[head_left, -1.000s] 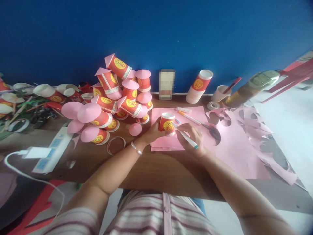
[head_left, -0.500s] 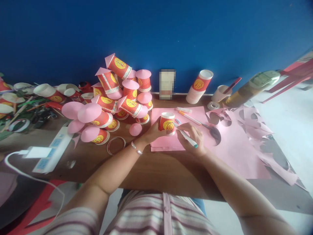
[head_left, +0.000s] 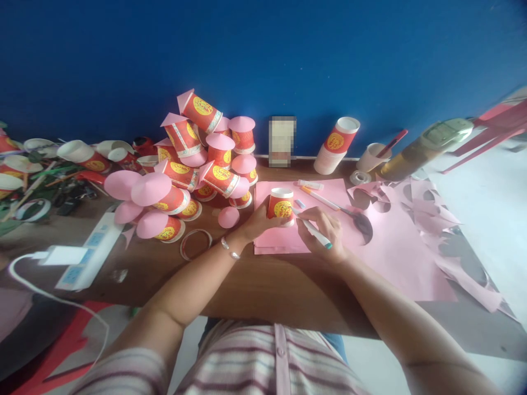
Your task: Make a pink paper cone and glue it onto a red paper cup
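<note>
My left hand (head_left: 260, 221) is closed around a red paper cup (head_left: 276, 206) with a yellow emblem and a white rim. The cup stands upright over pink paper sheets (head_left: 280, 241). In my right hand (head_left: 327, 233) is a white marker (head_left: 315, 232) with a green end, gripped like a writing tool. Its tip points at the cup's right side by the emblem; I cannot tell whether it touches. Just beyond the hands lie an orange and white marker (head_left: 315, 196), a white glue stick or tube (head_left: 309, 185) and a small blue-white piece (head_left: 300, 203).
At left are piled red cups with pink cone tops (head_left: 177, 175) and a power strip (head_left: 88, 252). Behind stand stacked paper cups (head_left: 335, 145). A tape roll (head_left: 360, 178), a tall bottle (head_left: 424, 148), scissors (head_left: 362, 225) and cut pink paper (head_left: 403, 236) lie to the right.
Hardly anything differs. The cup in my left hand has shifted very slightly left and up, and the marker in my right hand stays beside it.
</note>
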